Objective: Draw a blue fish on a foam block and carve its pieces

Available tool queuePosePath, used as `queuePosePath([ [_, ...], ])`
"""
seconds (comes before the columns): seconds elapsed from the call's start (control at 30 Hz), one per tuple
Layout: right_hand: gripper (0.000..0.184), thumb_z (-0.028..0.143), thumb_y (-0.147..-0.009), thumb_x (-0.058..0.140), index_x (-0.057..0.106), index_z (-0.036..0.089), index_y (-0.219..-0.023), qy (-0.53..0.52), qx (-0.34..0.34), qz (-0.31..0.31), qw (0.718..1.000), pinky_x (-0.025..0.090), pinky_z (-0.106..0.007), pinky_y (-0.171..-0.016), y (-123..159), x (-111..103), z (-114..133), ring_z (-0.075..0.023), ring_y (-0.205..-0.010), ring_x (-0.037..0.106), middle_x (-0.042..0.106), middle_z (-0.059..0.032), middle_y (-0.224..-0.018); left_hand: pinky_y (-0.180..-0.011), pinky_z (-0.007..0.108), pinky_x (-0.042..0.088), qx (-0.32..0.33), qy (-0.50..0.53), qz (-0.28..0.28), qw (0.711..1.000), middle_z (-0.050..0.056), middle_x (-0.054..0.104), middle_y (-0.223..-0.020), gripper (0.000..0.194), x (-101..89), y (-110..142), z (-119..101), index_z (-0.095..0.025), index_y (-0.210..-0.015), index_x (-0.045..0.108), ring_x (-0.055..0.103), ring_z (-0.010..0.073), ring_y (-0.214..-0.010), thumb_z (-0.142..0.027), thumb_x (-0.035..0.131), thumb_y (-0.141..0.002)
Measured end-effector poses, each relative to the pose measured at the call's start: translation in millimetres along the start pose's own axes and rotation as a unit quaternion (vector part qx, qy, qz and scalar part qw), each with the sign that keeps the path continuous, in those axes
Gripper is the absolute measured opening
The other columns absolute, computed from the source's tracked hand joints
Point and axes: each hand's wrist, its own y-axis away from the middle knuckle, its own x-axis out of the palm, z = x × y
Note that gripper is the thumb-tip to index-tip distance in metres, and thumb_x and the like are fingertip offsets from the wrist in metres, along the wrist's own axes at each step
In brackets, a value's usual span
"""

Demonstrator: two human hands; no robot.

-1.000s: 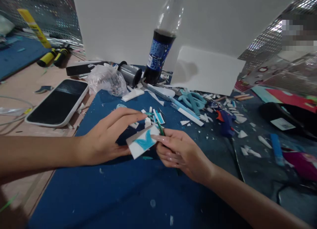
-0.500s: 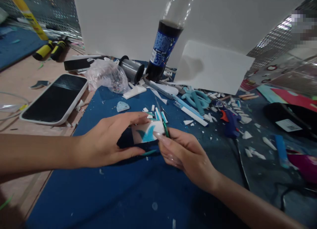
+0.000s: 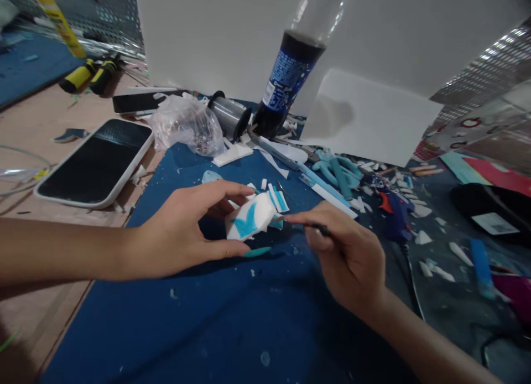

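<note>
Left hand [image 3: 182,234] pinches a small white foam piece with a blue painted shape [image 3: 251,221] between thumb and fingers, raised just above the dark blue cutting mat [image 3: 199,317]. Right hand [image 3: 352,257] is closed around a thin dark tool [image 3: 309,225], tip touching the piece's right edge. Cola bottle [image 3: 290,79] stands behind; white-cased smartphone [image 3: 95,162] lies to the left.
</note>
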Motion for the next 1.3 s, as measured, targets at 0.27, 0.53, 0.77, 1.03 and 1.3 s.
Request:
queuePosePath([
  [0.27, 0.045, 0.053, -0.114, 0.038, 0.059, 0.020, -0.093, 0.107, -0.068, 0.081, 0.989, 0.043, -0.032, -0.069, -2.9, 11.0, -8.3, -0.0148, -0.069, 0.052, 0.061, 0.0007, -0.074, -0.070, 0.024, 0.066, 0.015, -0.008, 0.001, 1.000, 0.004, 0.074, -0.110, 0.049, -3.0, -1.6, -1.9, -0.024, -0.135, 0.065, 0.074, 0.0175, -0.083, -0.050, 0.080, -0.096],
  [0.53, 0.041, 0.046, -0.116, 0.036, 0.054, 0.021, -0.089, 0.121, -0.072, 0.085, 0.986, 0.043, -0.031, -0.066, -5.0, 12.2, -10.0, -0.0157, -0.068, 0.049, 0.057, 0.0008, -0.073, -0.067, 0.023, 0.066, 0.012, 0.003, 0.016, 1.000, 0.002, 0.073, -0.107, 0.048, -2.8, -2.4, -3.1, -0.028, -0.135, 0.065, 0.074, 0.0162, -0.079, -0.052, 0.080, -0.096],
  [0.77, 0.041, 0.043, -0.116, 0.039, 0.055, 0.022, -0.085, 0.119, -0.045, 0.101, 0.987, 0.043, -0.033, -0.064, -4.4, 12.3, -9.4, -0.0180, -0.067, 0.050, 0.058, -0.0009, -0.070, -0.066, 0.026, 0.068, 0.028, 0.001, 0.014, 1.000, 0.004, 0.073, -0.107, 0.046, -2.0, -2.9, -2.9, -0.030, -0.135, 0.064, 0.074, 0.0180, -0.078, -0.055, 0.077, -0.098],
  [1.03, 0.039, 0.044, -0.116, 0.041, 0.050, 0.023, -0.085, 0.094, -0.059, 0.098, 0.989, 0.038, -0.032, -0.063, -7.4, 12.8, -6.5, -0.0153, -0.063, 0.047, 0.054, 0.0023, -0.067, -0.069, 0.026, 0.066, 0.056, -0.007, 0.013, 0.998, 0.003, 0.074, -0.107, 0.042, -2.2, -2.3, -3.6, -0.028, -0.133, 0.063, 0.074, 0.0177, -0.081, -0.055, 0.072, -0.102],
  [1.3, 0.040, 0.042, -0.116, 0.040, 0.050, 0.023, -0.083, 0.109, -0.065, 0.101, 0.987, 0.038, -0.032, -0.059, -7.9, 11.9, -3.2, -0.0159, -0.061, 0.046, 0.050, 0.0020, -0.064, -0.063, 0.024, 0.061, 0.076, -0.007, 0.015, 0.997, 0.001, 0.072, -0.097, 0.033, -1.6, -2.9, -4.6, -0.028, -0.128, 0.064, 0.070, 0.0162, -0.076, -0.048, 0.073, -0.103],
])
